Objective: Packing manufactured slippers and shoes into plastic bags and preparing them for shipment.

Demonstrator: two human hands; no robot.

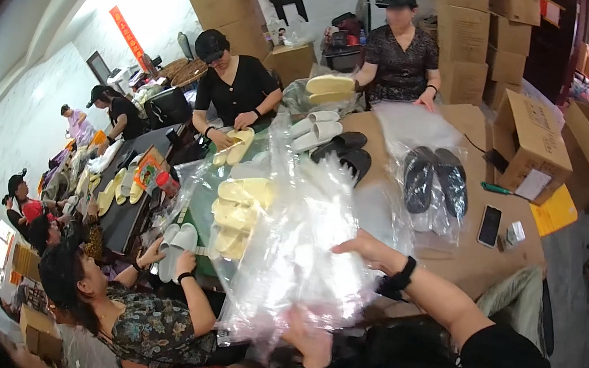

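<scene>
A large, shiny clear plastic bag (301, 240) hangs between my hands over the near edge of the table; glare hides whether anything lies inside it. My left hand (308, 337) grips its lower edge, the fingers partly covered by the film. Higher up, my right hand (368, 248) pinches the bag's right side. Beyond it, a bagged pair of black slippers (435, 184) lies on the table. Yellow slippers (236, 213) are piled just left of the bag, and loose black slippers (347, 150) and white slippers (315, 129) rest behind it.
A phone (489, 226), a green-handled tool (496, 188) and an open cardboard box (531, 146) occupy the table's right side. Flat clear bags (410, 121) lie at the far side. Co-workers handle slippers across the table and at left; one person's grey slippers (179, 246) are close by.
</scene>
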